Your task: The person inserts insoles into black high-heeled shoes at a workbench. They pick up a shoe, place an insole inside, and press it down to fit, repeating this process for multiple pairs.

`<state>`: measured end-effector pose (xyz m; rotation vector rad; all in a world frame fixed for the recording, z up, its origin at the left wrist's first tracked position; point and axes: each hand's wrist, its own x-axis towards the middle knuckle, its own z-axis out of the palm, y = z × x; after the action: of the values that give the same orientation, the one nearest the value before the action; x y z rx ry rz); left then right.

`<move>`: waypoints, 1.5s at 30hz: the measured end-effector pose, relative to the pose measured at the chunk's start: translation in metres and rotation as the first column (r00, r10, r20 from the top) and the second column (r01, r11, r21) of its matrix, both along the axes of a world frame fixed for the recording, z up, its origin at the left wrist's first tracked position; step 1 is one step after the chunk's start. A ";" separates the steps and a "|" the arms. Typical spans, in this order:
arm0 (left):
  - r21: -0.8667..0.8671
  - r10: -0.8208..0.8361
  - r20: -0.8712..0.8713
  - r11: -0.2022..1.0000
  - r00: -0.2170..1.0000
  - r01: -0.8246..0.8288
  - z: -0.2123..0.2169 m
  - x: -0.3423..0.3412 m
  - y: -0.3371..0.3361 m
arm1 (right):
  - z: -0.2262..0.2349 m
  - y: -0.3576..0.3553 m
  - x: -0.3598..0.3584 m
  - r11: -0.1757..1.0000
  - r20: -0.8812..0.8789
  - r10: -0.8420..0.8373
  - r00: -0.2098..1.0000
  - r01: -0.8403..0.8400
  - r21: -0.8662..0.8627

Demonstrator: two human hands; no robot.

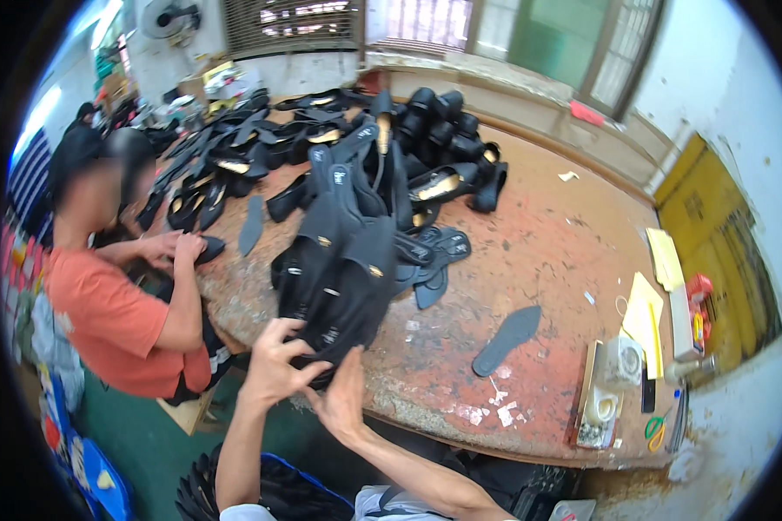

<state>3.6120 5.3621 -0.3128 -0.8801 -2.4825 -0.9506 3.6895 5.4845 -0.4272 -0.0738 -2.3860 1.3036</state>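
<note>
Farthest left of the black shoe stack (337,260), a co-worker in an orange-red shirt (113,300) bends over a dark shoe piece (208,250) held in both hands. Between that person and the stack lies a flat grey sole (250,227); loose black shoes (226,165) spread beyond it, to the stack's far left.

The stack itself lies at the near edge of the worktop (565,252), its insoles pointing away from the wearer. The left hand (276,365) is clamped on its near-left corner, fingers curled over; the right hand (343,401) holds the near-right corner, close beside the left. Whether the near end is lifted cannot be told. Even pressure from both sides would probably keep the layers from fanning out, and gripping clear of the gold-coloured ornaments (375,271) should spare them from rubbing. Pale printing marks the stack's insoles, but it is too small to read surely.

Just right of the stack rest more insoles (443,247), also bearing pale marks; a heap of black shoes (439,130) stands beyond them. Farther right come a single dark sole (508,340) with no legible marking, then a tray with tape rolls (598,406), yellow papers (643,313) and, nearer the edge, scissors (656,430).
</note>
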 end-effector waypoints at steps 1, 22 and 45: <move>0.001 -0.001 -0.025 1.000 1.000 0.001 -0.001 -0.015 -0.011 | -0.003 -0.008 -0.012 0.999 0.021 0.049 0.999 -0.048 -0.015; -0.022 -0.135 -0.205 0.991 0.969 0.134 0.046 -0.070 0.243 | 0.010 0.389 0.002 0.834 0.356 -0.096 0.929 -0.120 0.538; -0.857 -0.347 -0.253 0.513 0.903 -0.043 -0.088 -0.405 0.504 | -0.005 0.404 -0.023 0.881 0.223 -0.209 0.952 0.085 0.465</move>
<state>3.2074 5.8661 -0.4010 -1.4171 -2.4272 0.5424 3.6665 5.8890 -0.4323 -0.3081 -2.7889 0.6749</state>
